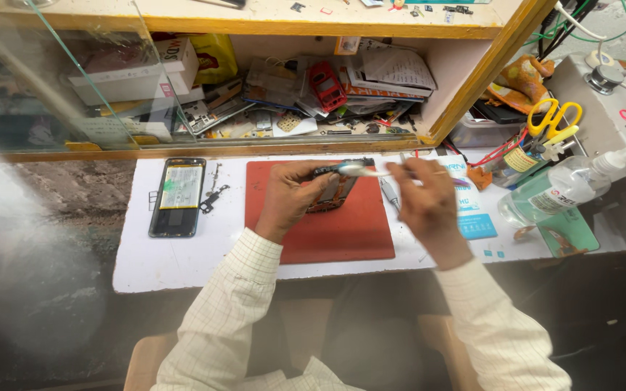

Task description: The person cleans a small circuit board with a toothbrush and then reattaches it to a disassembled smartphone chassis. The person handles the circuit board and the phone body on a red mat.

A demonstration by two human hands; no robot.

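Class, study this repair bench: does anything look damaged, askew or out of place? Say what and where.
An opened phone lies left of the red mat, back off, battery exposed, small loose parts beside it. The shelf behind is a jumbled heap of parts and papers. The left hand holds another stripped phone body; the right hand holds a brush.

a dark, opened phone body with exposed inner parts (333, 187) is held tilted above the red rectangular mat, its top end raised toward the shelf. a slim white brush with a pale handle (368, 171) lies nearly level, its head touching the phone's upper end.
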